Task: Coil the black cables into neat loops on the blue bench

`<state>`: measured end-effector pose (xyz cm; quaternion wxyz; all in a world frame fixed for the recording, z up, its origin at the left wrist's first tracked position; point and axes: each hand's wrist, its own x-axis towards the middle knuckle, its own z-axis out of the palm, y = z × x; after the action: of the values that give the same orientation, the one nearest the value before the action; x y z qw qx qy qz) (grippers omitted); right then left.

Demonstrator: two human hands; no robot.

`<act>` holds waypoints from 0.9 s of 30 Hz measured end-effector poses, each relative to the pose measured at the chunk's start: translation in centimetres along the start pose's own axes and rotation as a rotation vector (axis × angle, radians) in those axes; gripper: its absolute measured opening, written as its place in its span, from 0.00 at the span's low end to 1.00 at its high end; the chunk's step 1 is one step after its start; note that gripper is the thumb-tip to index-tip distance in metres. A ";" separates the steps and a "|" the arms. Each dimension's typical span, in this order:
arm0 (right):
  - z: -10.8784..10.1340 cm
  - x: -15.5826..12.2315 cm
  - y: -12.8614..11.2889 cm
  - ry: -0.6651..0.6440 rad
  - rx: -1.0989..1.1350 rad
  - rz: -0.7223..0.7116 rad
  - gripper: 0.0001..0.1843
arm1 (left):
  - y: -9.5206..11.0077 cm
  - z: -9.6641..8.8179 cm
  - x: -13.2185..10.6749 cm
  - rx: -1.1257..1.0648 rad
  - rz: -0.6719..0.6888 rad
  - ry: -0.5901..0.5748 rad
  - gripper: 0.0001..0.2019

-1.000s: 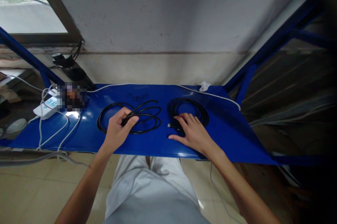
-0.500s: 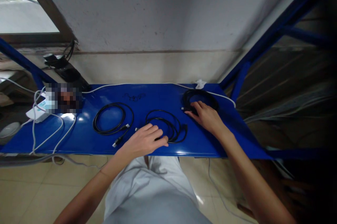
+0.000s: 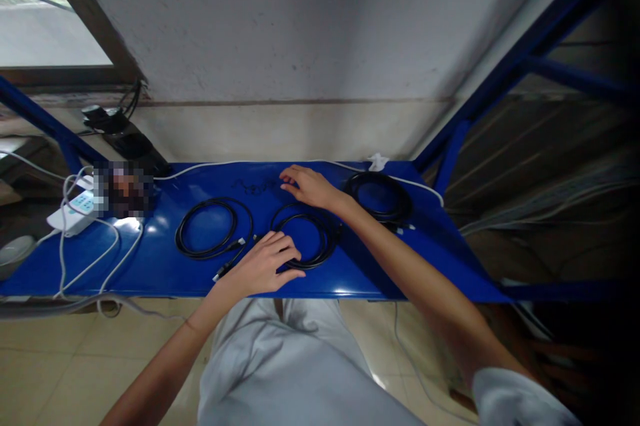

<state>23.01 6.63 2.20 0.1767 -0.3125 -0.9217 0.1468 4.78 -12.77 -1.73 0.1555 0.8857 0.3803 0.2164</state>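
Three coiled black cables lie in a row on the blue table (image 3: 160,266). My left hand (image 3: 267,264) rests palm down at the near left side of the middle cable (image 3: 327,246), fingers extended and thumb apart, with a plug just past the fingers. Above the far side of that coil, my right hand (image 3: 313,187) reaches left, thumb and fingers apart and nothing visible between them. Several thin black ties (image 3: 253,187) lie just left of its fingertips. The left cable (image 3: 181,229) shows two plugs at its lower right. Behind my right wrist is the thicker right cable (image 3: 403,196).
A white power strip (image 3: 75,213) with looping white cords stands at the table's left end, beside a pixelated patch. Along the back edge run a white cord (image 3: 210,161) and a crumpled white tissue (image 3: 379,161). Blue frame posts (image 3: 453,156) rise on both sides.
My right hand has left the right cable and moved left toward the thin black ties. The middle cable now lies in a rounder coil, and my left hand has shifted slightly left.
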 end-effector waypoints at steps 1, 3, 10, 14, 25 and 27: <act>0.8 1.6 0.3 -0.039 0.020 0.011 0.15 | -0.2 -0.2 -0.1 -0.027 -0.020 0.004 0.14; 2.2 4.4 1.0 -0.080 0.044 0.033 0.18 | -0.6 -0.4 -0.2 -0.068 -0.043 0.007 0.13; 4.3 7.7 3.4 -0.109 0.141 -0.031 0.05 | -1.2 -1.0 -0.3 -0.140 -0.053 0.029 0.14; 4.4 6.6 4.3 -0.039 0.187 -0.025 0.05 | -1.3 -1.1 -0.2 -0.148 -0.058 0.035 0.14; 2.1 -1.0 3.1 0.340 0.696 0.075 0.13 | -1.6 -1.2 -0.2 -0.108 -0.048 0.025 0.13; 2.0 -2.5 2.7 0.342 0.743 0.079 0.15 | -1.2 -1.4 -0.1 -0.131 -0.059 0.023 0.15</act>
<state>25.48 6.78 -1.16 0.4226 -0.2825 -0.7506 0.4221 3.30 -11.85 -1.07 0.2152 0.8593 0.3932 0.2463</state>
